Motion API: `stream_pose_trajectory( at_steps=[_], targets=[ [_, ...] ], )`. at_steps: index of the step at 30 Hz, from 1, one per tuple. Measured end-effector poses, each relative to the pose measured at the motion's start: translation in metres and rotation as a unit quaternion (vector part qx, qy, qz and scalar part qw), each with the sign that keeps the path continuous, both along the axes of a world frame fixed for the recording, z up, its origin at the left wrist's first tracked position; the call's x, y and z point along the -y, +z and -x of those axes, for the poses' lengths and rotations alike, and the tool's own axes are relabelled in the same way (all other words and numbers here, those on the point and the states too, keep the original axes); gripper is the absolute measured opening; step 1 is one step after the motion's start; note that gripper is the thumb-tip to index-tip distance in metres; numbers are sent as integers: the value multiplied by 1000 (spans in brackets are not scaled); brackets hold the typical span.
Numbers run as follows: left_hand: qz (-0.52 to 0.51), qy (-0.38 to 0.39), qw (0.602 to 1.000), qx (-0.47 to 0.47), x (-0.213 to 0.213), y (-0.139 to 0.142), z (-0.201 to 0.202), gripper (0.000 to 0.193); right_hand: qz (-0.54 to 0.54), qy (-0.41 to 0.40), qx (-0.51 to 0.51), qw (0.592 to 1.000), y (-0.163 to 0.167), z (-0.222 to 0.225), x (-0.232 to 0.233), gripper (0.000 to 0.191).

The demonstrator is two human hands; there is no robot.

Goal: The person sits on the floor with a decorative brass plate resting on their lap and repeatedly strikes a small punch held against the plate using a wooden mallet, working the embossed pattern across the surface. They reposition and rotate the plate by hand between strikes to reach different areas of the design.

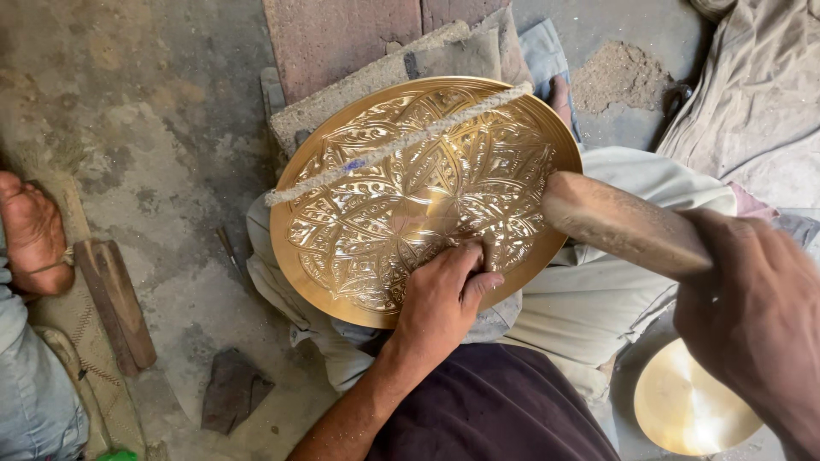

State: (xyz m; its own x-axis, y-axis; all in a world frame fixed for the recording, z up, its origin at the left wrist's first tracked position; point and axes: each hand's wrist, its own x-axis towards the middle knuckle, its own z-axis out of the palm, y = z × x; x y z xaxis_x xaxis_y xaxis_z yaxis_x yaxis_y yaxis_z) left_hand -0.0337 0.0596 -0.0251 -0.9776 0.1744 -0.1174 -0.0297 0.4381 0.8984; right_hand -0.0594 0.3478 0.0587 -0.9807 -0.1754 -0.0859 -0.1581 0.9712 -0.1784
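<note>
Resting across the person's lap in the middle of the frame, the engraved brass plate [418, 188] tilts up toward the camera, with a twisted rope [393, 145] stretched over its upper half from centre left to upper right. The left hand [440, 294] presses on the plate's lower rim with its grip clenched around something small; a punch or chisel is likely, but the fingers hide it and I cannot tell. The right hand [752, 316], at the right edge of the frame, grasps a wooden mallet [619, 222] firmly, its rounded head hovering just over the plate's right rim.

Judging from this, the main risk is a blow landing off the mark: the mallet head sits close to the left thumb and knuckles, so a glancing strike could hit the fingers or dent the finished pattern. The plate leans on cloth-covered knees and is pinned only by the rope and one hand, so a hard knock might skid it sideways.

Counted: one engraved plate, one plain brass disc [688, 401] at the lower right, one mallet, one rope, two hands, one other person's bare foot [32, 230] at the left edge, and one wooden block [115, 303] on the floor beside it
</note>
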Motion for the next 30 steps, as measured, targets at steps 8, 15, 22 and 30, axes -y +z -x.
stream_pose_trajectory(
  at_steps=[8, 15, 22, 30],
  targets=[
    [28, -32, 999, -5, -3, -5, 6, 36, -81, 24, 94, 992, 21, 34, 31, 37],
    [30, -40, 998, -28, 0, -4, 5, 34, 14, -218, 210, 953, 25, 33, 32, 48],
    [15, -42, 999, 15, 3, -1, 6, 29, -15, -100, 120, 988, 13, 28, 31, 47],
    [18, -51, 999, -2, 5, -3, 9, 32, -71, -148, 237, 957, 7, 28, 27, 38]
  ],
)
